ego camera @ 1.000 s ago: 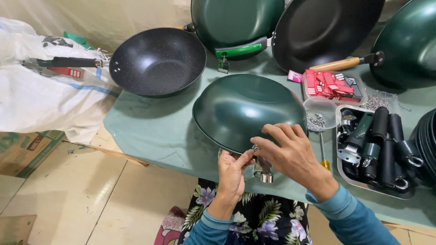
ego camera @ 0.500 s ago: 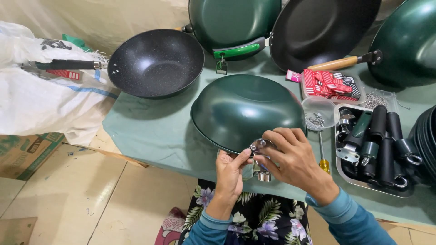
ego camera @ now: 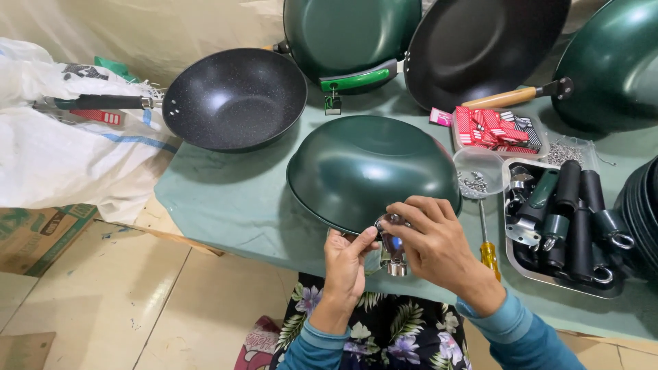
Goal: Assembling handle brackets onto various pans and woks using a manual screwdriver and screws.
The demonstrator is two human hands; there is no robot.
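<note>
Now my hands sit a touch closer together than a second ago, and the small shiny metal handle bracket (ego camera: 392,248) has come up against the near rim of the dark green upturned wok (ego camera: 370,171) — that, I judge, means the fitting is being lined up with its place on the rim. My left hand (ego camera: 347,260) pinches the bracket from the left, thumb on top; my right hand (ego camera: 433,240) closes over it from the right, fingers curled — both clamped on that one piece, nearly touching each other. The wok itself has barely shifted. It lies bottom-up on a pale green cloth-covered table (ego camera: 233,199), with a black speckled pan (ego camera: 236,96) to the left, a steel tray of black handles (ego camera: 569,219) to the right and a yellow-handled screwdriver (ego camera: 488,250) just beside my right wrist. Below the table edge runs a pale tiled floor (ego camera: 89,301); a white woven sack (ego camera: 62,157) slumps at left.
</note>
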